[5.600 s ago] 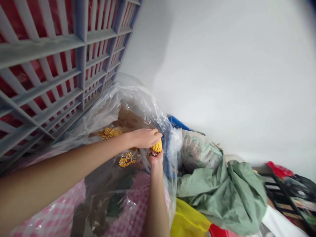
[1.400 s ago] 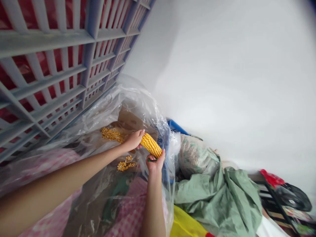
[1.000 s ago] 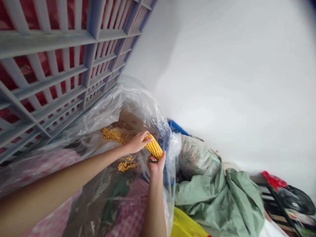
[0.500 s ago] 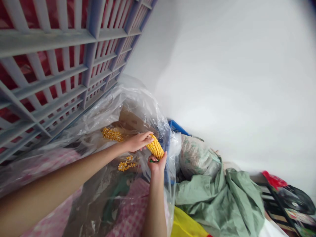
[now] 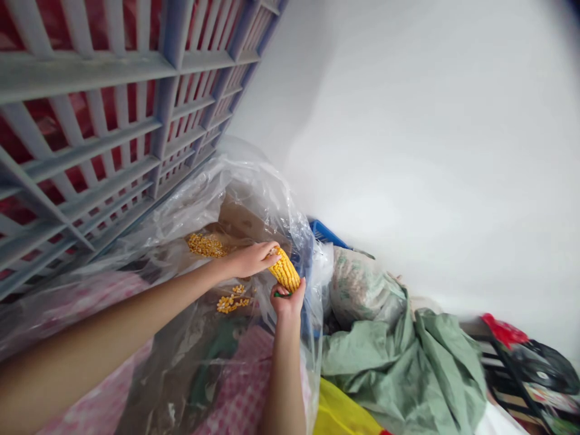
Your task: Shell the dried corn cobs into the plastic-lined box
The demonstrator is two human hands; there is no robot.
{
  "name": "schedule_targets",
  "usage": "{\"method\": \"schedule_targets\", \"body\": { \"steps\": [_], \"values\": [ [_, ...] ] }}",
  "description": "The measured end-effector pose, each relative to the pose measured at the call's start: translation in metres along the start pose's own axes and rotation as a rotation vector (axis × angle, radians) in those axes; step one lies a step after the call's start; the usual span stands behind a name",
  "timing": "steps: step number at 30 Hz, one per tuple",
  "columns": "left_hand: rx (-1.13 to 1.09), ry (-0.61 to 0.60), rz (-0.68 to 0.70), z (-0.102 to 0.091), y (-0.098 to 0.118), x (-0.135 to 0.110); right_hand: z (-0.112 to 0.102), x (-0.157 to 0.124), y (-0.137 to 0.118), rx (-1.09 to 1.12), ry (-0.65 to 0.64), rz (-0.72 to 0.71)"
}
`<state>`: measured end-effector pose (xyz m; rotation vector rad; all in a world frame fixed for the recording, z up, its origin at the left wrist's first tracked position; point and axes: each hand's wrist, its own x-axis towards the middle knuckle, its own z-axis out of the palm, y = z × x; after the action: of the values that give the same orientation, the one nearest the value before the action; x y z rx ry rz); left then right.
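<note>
An ear of corn (image 5: 285, 270) with yellow kernels slants between my two hands, above a clear plastic sheet. My left hand (image 5: 254, 260) grips its upper end, with the fingers over the tip. From below, my right hand (image 5: 289, 300) is wrapped round the lower end. A small green piece (image 5: 283, 295) shows at the right fingers; its kind is hidden. Loose corn kernels (image 5: 229, 303) lie on the plastic under my left forearm, and a larger heap of kernels (image 5: 206, 244) sits farther back.
A grey plastic crate (image 5: 165, 115) with red contents rises at the left. Clear plastic (image 5: 272, 193) surrounds my hands, with cardboard (image 5: 244, 219) behind. To the right are a blue basket (image 5: 328, 234), a stuffed sack (image 5: 362, 284) and green cloth (image 5: 408, 362) against a white wall (image 5: 421, 151).
Both hands and the ear of corn have shifted very slightly to the left. The grip of each hand looks the same.
</note>
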<state>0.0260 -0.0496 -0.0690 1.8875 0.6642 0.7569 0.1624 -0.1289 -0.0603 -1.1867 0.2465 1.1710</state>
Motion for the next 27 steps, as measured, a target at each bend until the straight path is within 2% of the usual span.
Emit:
{"method": "schedule_targets", "body": {
  "steps": [11, 13, 15, 18, 20, 22, 23, 25, 27],
  "values": [
    [-0.171, 0.056, -0.152, 0.01, 0.002, -0.003, 0.001, -0.003, 0.0, 0.0, 0.007, -0.066],
    [-0.285, 0.061, -0.199, 0.012, 0.001, -0.001, 0.001, -0.003, 0.0, -0.005, -0.004, -0.07],
    [-0.493, 0.105, -0.238, 0.018, -0.002, 0.002, 0.001, -0.002, 0.0, -0.014, -0.019, -0.07],
    [-0.772, 0.155, -0.21, 0.034, -0.006, 0.002, 0.005, -0.004, 0.001, -0.034, -0.065, -0.052],
    [-0.835, 0.068, -0.213, 0.047, -0.007, -0.002, 0.009, -0.008, 0.005, -0.051, -0.111, -0.04],
    [-0.874, -0.047, -0.293, 0.057, -0.004, -0.008, 0.014, -0.014, 0.01, -0.095, -0.205, -0.025],
    [-0.883, -0.068, -0.339, 0.06, -0.001, -0.01, 0.016, -0.018, 0.013, -0.127, -0.274, -0.024],
    [-0.825, -0.006, -0.372, 0.056, 0.007, -0.012, 0.021, -0.024, 0.017, -0.219, -0.427, -0.011],
    [-0.618, 0.131, -0.291, 0.04, 0.013, -0.012, 0.024, -0.026, 0.015, -0.312, -0.502, -0.002]
  ]
}}
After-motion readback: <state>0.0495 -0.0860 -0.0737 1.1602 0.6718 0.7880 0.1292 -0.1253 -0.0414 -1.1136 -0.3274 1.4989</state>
